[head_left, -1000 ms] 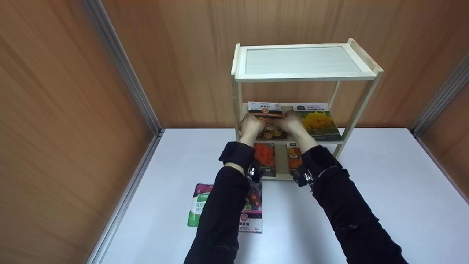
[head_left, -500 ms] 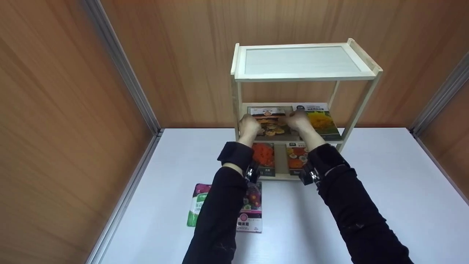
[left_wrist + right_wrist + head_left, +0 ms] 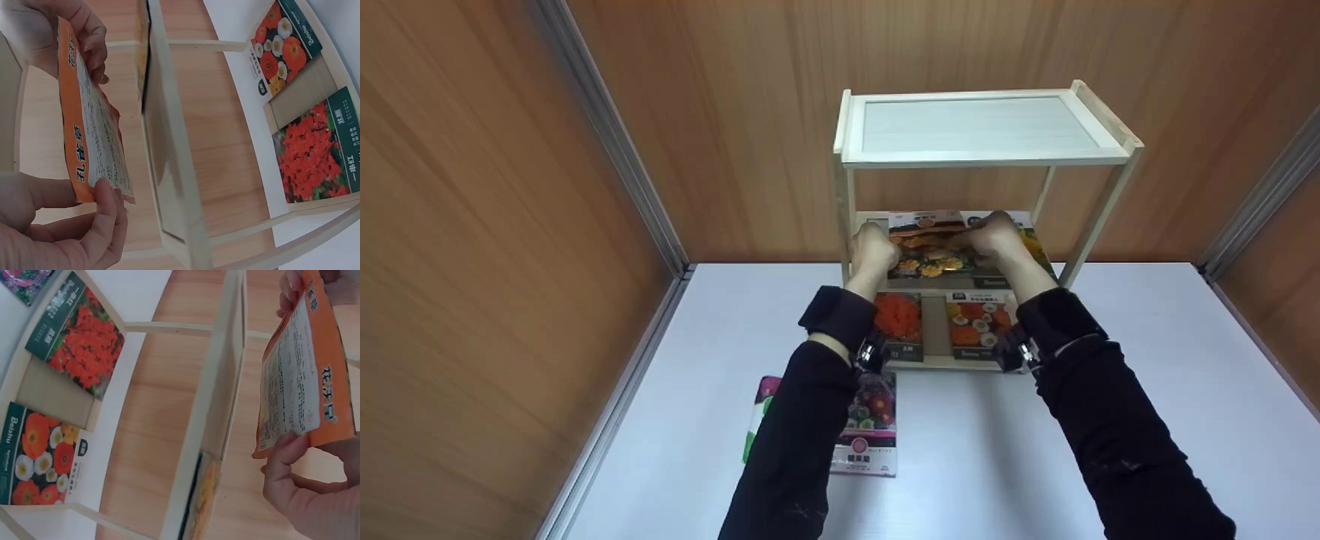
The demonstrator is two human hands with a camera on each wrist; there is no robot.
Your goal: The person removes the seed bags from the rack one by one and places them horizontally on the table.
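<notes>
Over the middle tier of a pale wooden shelf rack (image 3: 982, 161), both hands hold one flower seed packet (image 3: 931, 264) with orange bands and yellow blooms. My left hand (image 3: 873, 249) pinches its left edge; the thumb and curled fingers of that left hand (image 3: 73, 230) show in the left wrist view. At the opposite edge my right hand (image 3: 996, 238) grips it, and in the right wrist view the thumb of this right hand (image 3: 304, 478) presses on the printed back. A yellow-flower packet (image 3: 1041, 255) lies on the same tier, partly hidden by my right hand.
On the lower tier lie a red-flower packet (image 3: 898, 319) and a poppy packet (image 3: 976, 324), side by side with a gap. Another seed packet (image 3: 870, 450) and a green-edged packet (image 3: 751, 420) lie on the white table, partly under my left sleeve. Rack posts stand either side.
The orange-banded packet has shifted to the right over the middle tier, overlapping the yellow-flower packet's place. My right hand has moved right; my left hand has barely moved.
</notes>
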